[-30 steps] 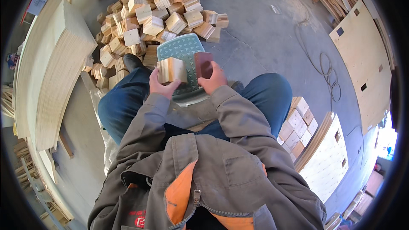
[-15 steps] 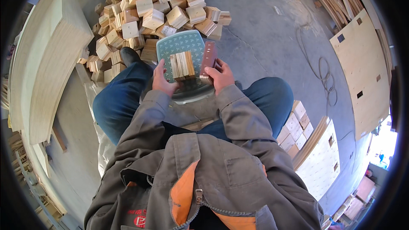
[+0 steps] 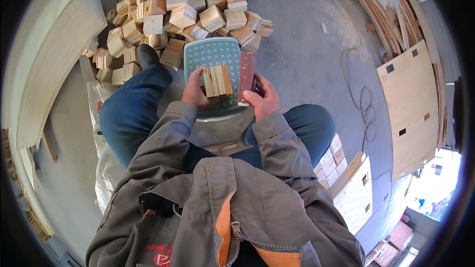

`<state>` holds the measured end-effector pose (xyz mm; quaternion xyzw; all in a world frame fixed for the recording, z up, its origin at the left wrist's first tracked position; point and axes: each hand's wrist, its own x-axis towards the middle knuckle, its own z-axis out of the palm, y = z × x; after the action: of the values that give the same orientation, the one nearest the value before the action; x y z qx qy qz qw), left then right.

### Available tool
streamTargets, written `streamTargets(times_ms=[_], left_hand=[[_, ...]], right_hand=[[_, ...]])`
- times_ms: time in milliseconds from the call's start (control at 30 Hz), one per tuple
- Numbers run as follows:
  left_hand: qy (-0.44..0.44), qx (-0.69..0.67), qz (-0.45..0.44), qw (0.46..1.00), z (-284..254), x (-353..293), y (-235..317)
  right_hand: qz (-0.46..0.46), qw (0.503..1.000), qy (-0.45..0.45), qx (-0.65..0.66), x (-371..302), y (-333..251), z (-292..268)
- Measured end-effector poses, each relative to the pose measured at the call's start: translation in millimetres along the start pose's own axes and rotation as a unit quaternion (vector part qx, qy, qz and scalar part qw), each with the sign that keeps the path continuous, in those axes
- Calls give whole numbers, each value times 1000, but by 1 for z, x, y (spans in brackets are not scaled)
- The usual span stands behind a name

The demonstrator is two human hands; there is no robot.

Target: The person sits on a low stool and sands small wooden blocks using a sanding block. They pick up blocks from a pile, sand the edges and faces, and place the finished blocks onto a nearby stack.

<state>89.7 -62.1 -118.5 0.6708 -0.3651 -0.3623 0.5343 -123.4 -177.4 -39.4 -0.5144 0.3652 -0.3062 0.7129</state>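
Note:
A stack-layered plywood block [image 3: 216, 80] is over the blue-green plastic stool [image 3: 198, 52], its striped edges facing up. My left hand [image 3: 196, 90] closes on the block's left side, fingers at its far corner and thumb near its lower edge. In my right hand [image 3: 264, 97] is a reddish-brown sanding block [image 3: 246, 76], long and narrow, with a row of small pale staple-like marks along it. The hand grips its near right side and keeps it upright, just right of the plywood block and apart from it. The underside of the plywood block is hidden.
A large heap of plywood blocks [image 3: 183, 15] lies beyond the stool. Stacked sheets [image 3: 64, 59] stand at left. Squared blocks [image 3: 329, 165] are piled beside my right knee. Panels with square holes [image 3: 413, 104] and a loose cable [image 3: 367, 111] are at right.
My left hand has come in against the plywood block, its fingers now at the block's far left corner. The sanding block has shifted slightly right and nearer. The whole view has shifted a little.

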Motion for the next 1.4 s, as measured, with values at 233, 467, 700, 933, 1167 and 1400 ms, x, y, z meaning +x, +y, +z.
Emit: streamTargets(times_ms=[233, 467, 700, 933, 1167, 1400], left_hand=[[-23, -18, 29, 999, 17, -9, -3], [53, 132, 114, 983, 15, -11, 2], [46, 109, 134, 984, 13, -14, -3], [45, 120, 88, 988, 12, -15, 5], [48, 131, 112, 984, 16, -7, -5], [46, 122, 116, 985, 14, -9, -5]], right_hand=[[-231, 873, -24, -430, -19, 5, 12], [-246, 770, -34, -588, -29, 6, 30], [-226, 744, -33, -628, -18, 3, 48], [-179, 712, -13, -679, 33, -13, 80], [-154, 708, -31, -689, 22, -13, 69], [-186, 698, -88, -686, -51, -3, 39]])
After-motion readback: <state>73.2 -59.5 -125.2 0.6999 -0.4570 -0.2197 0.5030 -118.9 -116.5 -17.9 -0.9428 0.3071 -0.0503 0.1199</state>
